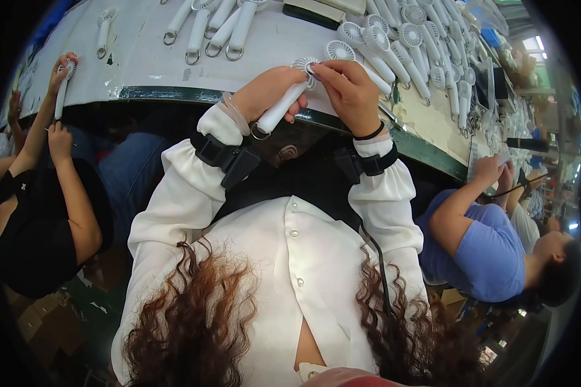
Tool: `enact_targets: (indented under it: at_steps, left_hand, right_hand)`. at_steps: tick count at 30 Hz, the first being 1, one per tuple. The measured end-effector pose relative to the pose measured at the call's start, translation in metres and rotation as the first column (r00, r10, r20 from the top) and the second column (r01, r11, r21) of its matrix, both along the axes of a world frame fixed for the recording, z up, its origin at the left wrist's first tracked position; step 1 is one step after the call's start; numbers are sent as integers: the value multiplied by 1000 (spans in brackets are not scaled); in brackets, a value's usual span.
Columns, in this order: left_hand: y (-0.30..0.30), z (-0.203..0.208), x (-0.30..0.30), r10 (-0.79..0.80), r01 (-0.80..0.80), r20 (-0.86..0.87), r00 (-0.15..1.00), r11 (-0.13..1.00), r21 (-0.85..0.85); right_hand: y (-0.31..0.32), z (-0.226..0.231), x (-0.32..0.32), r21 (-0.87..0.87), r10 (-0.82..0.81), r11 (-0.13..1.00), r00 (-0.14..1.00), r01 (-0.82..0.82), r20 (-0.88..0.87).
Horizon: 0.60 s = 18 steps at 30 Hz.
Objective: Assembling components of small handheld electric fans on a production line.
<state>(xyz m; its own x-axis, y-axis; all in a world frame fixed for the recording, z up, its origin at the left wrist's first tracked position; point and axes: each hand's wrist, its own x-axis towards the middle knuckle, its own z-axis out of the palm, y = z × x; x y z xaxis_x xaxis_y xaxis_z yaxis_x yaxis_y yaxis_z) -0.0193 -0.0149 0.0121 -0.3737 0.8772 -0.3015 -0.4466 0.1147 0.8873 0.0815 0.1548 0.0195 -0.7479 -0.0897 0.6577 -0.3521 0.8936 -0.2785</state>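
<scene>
A white handheld fan (283,108) is gripped in my left hand (269,90) just over the table's near edge. Its handle slants down toward me, with a metal ring (259,133) at the bottom end, and its round grille faces up. My right hand (351,90) is closed in a pinch, thumb and forefinger pressed at the middle of the grille. Whatever small piece may sit between those fingertips is hidden. Right beside my right hand, another white fan (340,51) lies on the table.
The white table (168,71) has a dark green edge (168,93). Several fans (229,29) lie ahead, and a large pile (410,39) fills the right. A dark-edged box (314,11) stands at the back. Co-workers sit at my left (51,213) and right (481,248).
</scene>
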Motion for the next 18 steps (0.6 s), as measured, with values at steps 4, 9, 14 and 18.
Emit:
enact_targets:
  at_steps: [4, 9, 14, 18]
  left_hand:
    - [-1, -5, -3, -49, 50, -65, 997, 999, 13]
    - [-2, -2, 1, -23, 25, -103, 994, 999, 23]
    - [-3, -2, 1, -25, 29, -97, 995, 999, 41]
    - [-2, -3, 2, 0, 2, -75, 997, 1000, 20]
  right_hand:
    - [-4, -1, 2, 44, -38, 998, 999, 39, -25]
    - [-5, 0, 3, 54, -35, 998, 999, 37, -34]
    - [0, 3, 3, 111, 19, 994, 1000, -18, -5]
    - [-1, 3, 4, 146, 7, 989, 1000, -4, -25]
